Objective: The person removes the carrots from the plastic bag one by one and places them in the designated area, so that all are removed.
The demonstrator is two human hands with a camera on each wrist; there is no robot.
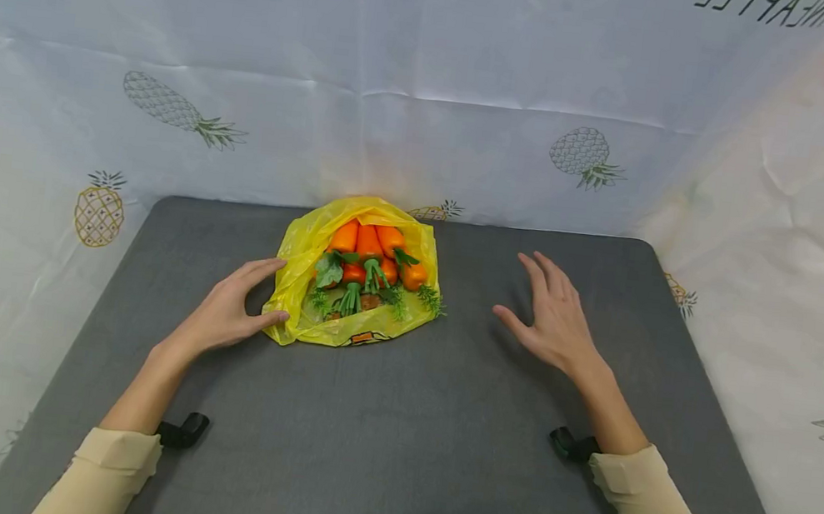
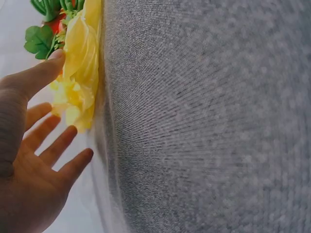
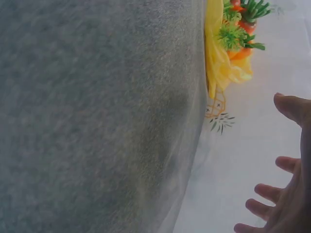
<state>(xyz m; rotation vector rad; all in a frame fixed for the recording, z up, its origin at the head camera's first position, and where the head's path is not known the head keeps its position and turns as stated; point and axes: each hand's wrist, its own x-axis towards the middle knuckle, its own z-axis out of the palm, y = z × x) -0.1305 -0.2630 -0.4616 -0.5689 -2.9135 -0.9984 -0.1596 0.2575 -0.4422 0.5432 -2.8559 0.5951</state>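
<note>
A yellow plastic bag (image 1: 292, 278) lies at the back of the grey table with its mouth spread wide. Inside it are several orange carrots (image 1: 371, 242) with green tops, which also peek out over the bag's edge. At the bag's left side is my left hand (image 1: 229, 305), thumb and fingers apart, the tips at the plastic; whether they touch it I cannot tell. My right hand (image 1: 552, 318) hovers to the right of the bag, away from it, fingers spread and holding nothing. The left wrist view shows the left fingers (image 2: 73, 167) extended beside the yellow plastic.
The grey table (image 1: 378, 438) reaches back to a white cloth (image 1: 393, 146) printed with pineapples. More of this cloth hangs at both sides. A dark strap piece (image 1: 186, 432) sits at the left wrist and another (image 1: 573, 446) at the right.
</note>
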